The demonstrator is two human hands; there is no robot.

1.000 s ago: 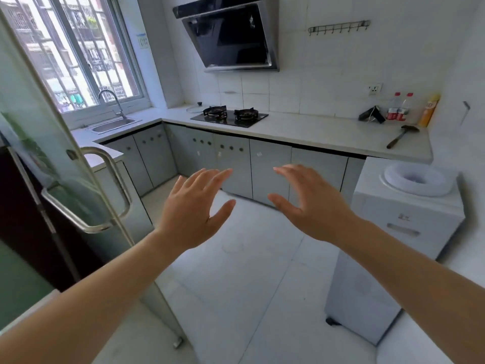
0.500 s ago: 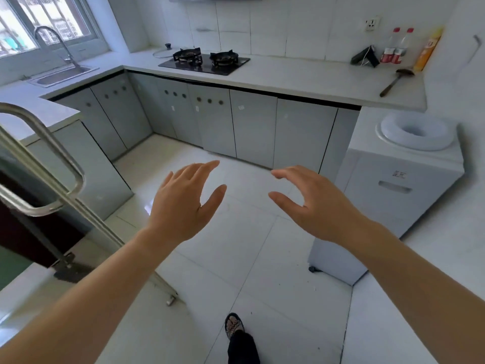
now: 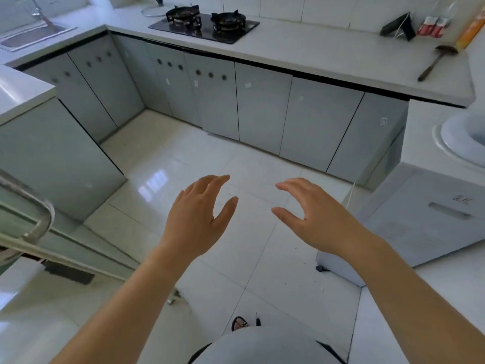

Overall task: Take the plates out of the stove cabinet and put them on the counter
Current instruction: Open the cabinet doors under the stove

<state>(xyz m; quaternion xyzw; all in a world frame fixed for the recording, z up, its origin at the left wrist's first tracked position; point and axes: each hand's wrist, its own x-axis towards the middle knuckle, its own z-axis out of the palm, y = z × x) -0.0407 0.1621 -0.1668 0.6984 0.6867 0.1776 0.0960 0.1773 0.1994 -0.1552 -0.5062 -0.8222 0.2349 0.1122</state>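
My left hand [image 3: 195, 219] and my right hand [image 3: 312, 219] are held out side by side over the white floor, both empty with fingers spread. Ahead, a black two-burner gas stove [image 3: 204, 23] sits on the white counter [image 3: 328, 53]. Below the stove, the grey cabinet doors [image 3: 207, 95] with round holes are all closed. No plates are in sight. The cabinets are well beyond my fingertips.
A water dispenser [image 3: 430, 206] stands at the right, a glass door with a metal handle [image 3: 39, 224] at the left. On the counter lie a ladle [image 3: 435, 61], bottles [image 3: 433, 24] and a glass lid [image 3: 154, 10]. A sink [image 3: 31, 35] is at the far left.
The view has tilted down and come closer to the cabinets; the window and hood have left the frame. Both hands stay open and sit lower in view.
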